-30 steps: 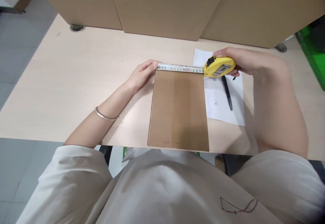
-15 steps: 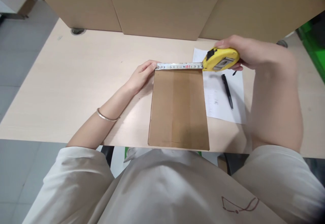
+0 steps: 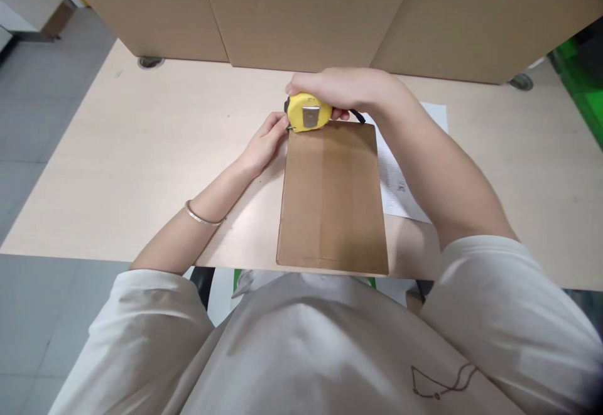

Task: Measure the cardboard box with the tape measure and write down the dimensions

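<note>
A yellow tape measure [image 3: 307,113] is over the far left corner of a flat brown cardboard box [image 3: 335,201]. My right hand [image 3: 342,91] is wrapped round its case from above, with a black strap hanging beside the fingers. My left hand [image 3: 268,142] is closed at the same corner, thumb and fingers pinching the metal end of the tape right at the case mouth. Hardly any blade shows between case and fingers. The box lies on the table near its front edge.
Printed white paper [image 3: 398,173] lies right of the box, partly under my right forearm. Large cardboard panels [image 3: 306,13] stand along the back of the pale wooden table [image 3: 141,151]. Round cable holes [image 3: 151,62] sit by the panels.
My right hand has brought the tape measure case leftward to my left hand, and the blade stretched along the box's far edge has gone back in. My right forearm now hides the pen.
</note>
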Tool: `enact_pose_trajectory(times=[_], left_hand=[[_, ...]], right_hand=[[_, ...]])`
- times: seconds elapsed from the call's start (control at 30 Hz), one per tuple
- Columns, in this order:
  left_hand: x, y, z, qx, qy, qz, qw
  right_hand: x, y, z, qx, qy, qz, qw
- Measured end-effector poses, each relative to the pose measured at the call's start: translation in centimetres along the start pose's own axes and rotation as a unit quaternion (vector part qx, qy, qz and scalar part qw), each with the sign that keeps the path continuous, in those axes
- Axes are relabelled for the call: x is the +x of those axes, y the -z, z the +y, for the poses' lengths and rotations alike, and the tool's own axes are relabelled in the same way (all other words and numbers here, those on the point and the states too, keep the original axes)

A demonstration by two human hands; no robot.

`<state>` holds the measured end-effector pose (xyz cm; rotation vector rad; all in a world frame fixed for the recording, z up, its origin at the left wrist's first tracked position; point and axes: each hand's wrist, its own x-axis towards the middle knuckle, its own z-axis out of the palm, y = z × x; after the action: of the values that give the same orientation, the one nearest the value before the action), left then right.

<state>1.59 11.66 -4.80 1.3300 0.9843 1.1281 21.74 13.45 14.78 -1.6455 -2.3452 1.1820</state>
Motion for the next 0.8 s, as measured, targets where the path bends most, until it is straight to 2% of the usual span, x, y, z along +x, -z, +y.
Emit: enact_pose_trajectory(times=[0.1,0.2,0.27,0.33,0.43,0.5,0.53,0.63,0.8], left_hand=[[-0.4,-0.1,0.9,0.01,-0.001,0.045,0.999],[-3.3,-0.1,2.9,0.046,0.01,0.095,0.994],[-7.1,-0.4,4.1,0.076,0.012,0.114,0.99],[-12.3,-0.9,4.7,0.099,-0.009,0.113,0.989],[-20.5,-2.1,3.9,0.147,-0.126,0.072,0.979],[-24.7,-3.0,3.0,0.219,-0.191,0.052,0.956],[-26.3,-3.4,2.5,0.255,-0.199,0.052,0.945],[-28.6,-4.3,1.4,0.318,-0.173,0.045,0.931],[-28.4,-5.1,1.2,0.257,-0.147,0.034,0.954]], right_hand=[[0.0,-0.2,0.3,0.01,0.011,-0.004,1.0],[-0.3,-0.3,1.6,0.095,0.055,0.048,0.993],[-0.5,-0.1,3.1,0.196,0.109,0.095,0.97],[-0.9,0.4,5.1,0.281,0.119,0.126,0.944],[-2.0,1.2,8.2,0.356,0.032,0.145,0.923],[-2.9,1.4,10.1,0.381,-0.028,0.145,0.913],[-3.3,1.4,10.8,0.39,-0.038,0.135,0.91],[-4.0,0.8,12.1,0.41,-0.043,0.134,0.901],[-4.7,0.1,11.1,0.419,-0.065,0.202,0.883]])
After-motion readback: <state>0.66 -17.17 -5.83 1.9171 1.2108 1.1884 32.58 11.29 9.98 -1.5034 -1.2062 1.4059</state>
